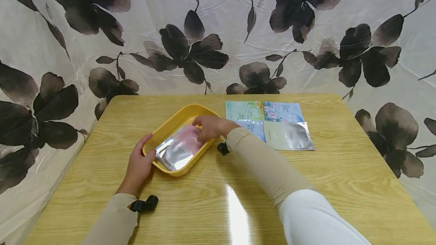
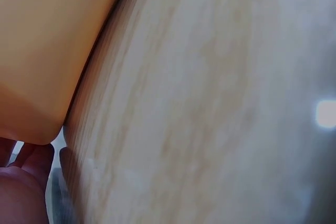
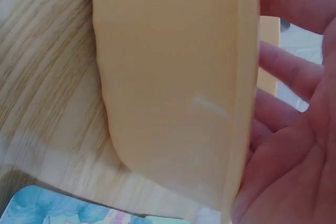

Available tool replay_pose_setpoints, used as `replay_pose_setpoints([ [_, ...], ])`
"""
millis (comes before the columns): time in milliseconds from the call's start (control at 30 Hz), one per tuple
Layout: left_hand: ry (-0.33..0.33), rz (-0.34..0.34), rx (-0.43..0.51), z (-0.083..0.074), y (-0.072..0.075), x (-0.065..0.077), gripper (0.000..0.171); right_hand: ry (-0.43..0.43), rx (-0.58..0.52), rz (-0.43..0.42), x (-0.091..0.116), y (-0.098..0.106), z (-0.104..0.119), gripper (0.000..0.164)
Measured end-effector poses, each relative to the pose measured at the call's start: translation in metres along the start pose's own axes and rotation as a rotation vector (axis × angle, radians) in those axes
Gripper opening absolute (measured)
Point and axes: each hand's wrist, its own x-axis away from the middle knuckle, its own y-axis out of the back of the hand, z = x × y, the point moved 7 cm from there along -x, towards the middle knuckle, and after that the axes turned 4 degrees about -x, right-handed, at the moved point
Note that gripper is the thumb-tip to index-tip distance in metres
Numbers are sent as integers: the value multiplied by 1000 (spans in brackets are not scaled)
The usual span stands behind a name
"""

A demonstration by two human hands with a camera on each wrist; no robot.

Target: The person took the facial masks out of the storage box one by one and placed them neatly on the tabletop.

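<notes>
A yellow plastic basket (image 1: pixel 185 169) stands on the table at an angle. Inside it lie silver foil packets (image 1: pixel 178 154), with a pink packet (image 1: pixel 192 136) towards the far end. My left hand (image 1: pixel 139 163) grips the basket's near left end, thumb at the rim and fingers along the outside. Over the basket's right rim reaches my right hand (image 1: pixel 212 127), its loosely bent fingers right at the pink packet. In the right wrist view, the basket wall (image 3: pixel 173 87) partly covers those spread fingers (image 3: pixel 289 69).
Right of the basket, several flat packets lie in two rows: a green one (image 1: pixel 243 110), a blue floral one (image 1: pixel 284 112), another blue one (image 1: pixel 255 128) partly behind the right forearm, and a pale green and silver one (image 1: pixel 289 136). A floral curtain (image 1: pixel 204 48) hangs behind the table.
</notes>
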Motion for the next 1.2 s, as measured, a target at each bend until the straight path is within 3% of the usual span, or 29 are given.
replay_pose_setpoints([
  [233,2,3,0,-1,1,1,59,-24,136,35,-2,-5,4,78],
  [500,-23,9,-16,-2,1,1,57,-35,225,44,-3,-6,4,75],
  [600,-25,11,-15,-2,1,1,57,-38,178,40,-3,-6,4,75],
  [933,-19,32,-12,-3,2,2,58,9,-167,-5,-4,-2,2,60],
  [1200,-15,37,-11,-4,1,3,60,36,-194,-15,-3,-1,2,62],
])
